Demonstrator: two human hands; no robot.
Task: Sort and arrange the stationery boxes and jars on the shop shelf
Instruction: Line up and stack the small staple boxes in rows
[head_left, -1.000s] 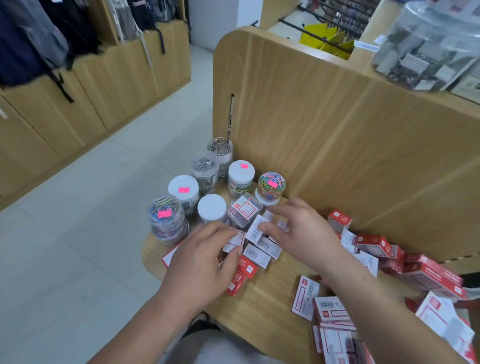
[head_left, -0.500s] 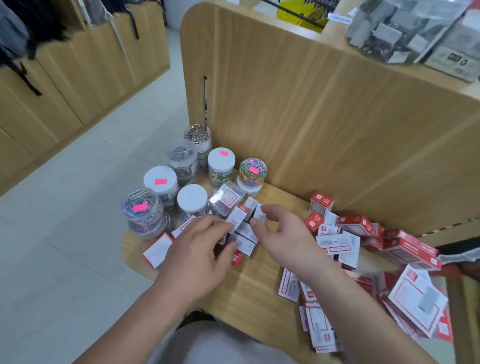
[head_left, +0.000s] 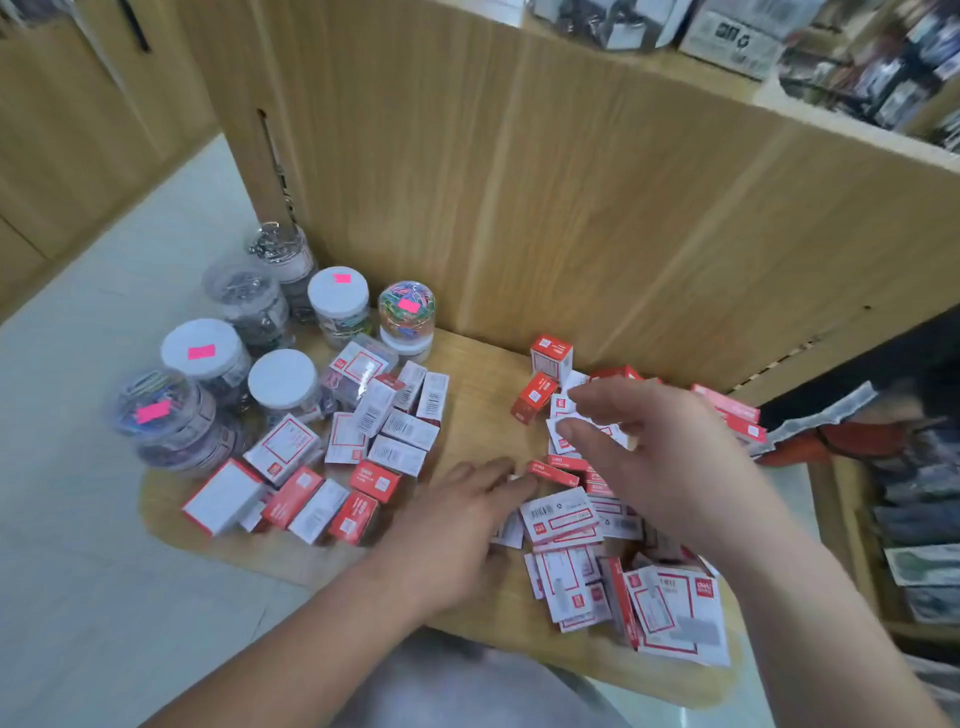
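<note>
The left forearm (head_left: 311, 634) comes in from the lower left, the right forearm (head_left: 810, 613) from the lower right. The left hand (head_left: 457, 525) lies palm down, its fingers (head_left: 498, 475) straight and close together, pointing up and to the right. The right hand (head_left: 660, 457) is just right of it and higher, back upward. Its wrist is bent, so its fingers (head_left: 587, 397) point left, slightly spread, loosely curved and a little blurred. The two hands do not touch.
</note>
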